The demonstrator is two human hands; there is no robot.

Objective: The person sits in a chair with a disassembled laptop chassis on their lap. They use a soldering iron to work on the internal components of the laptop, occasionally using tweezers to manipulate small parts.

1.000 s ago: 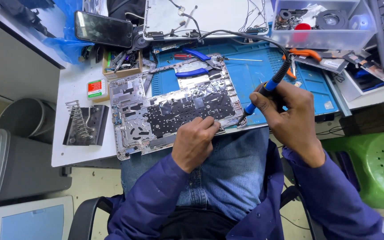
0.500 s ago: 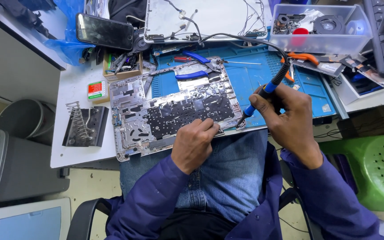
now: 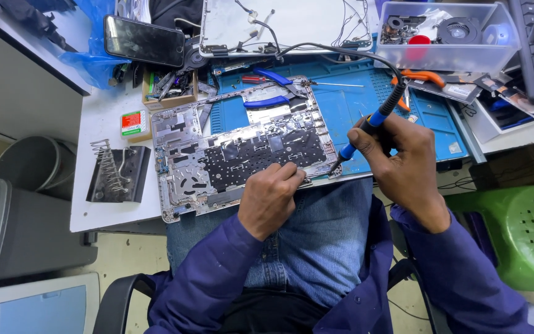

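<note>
At the left edge of the white table [image 3: 103,213] a dark stand with a coiled metal holder [image 3: 117,174] lies within easy reach, probably the rest for a hot iron, and just behind it sits a small flat tin [image 3: 134,122]. A phone [image 3: 144,41] lies face up at the table's back left corner, clear of the work. In the middle, an opened laptop shell [image 3: 242,151] lies inside-up across the front edge of the table, its near edge jutting over the person's lap, so the bared keyboard back faces the worker. The left hand [image 3: 271,199] is curled, fingertips pressed on the shell's near edge, seemingly pinning it steady; it grips nothing loose. Blue-handled pliers [image 3: 270,88] lie on the blue mat [image 3: 353,105] just behind the shell. The right hand [image 3: 397,162] is closed like a pen grip around a blue and black soldering iron [image 3: 369,124], tip slanted down to the shell's front right corner, cord trailing back. A clear plastic box of small parts [image 3: 446,37] sits at the back right.
</note>
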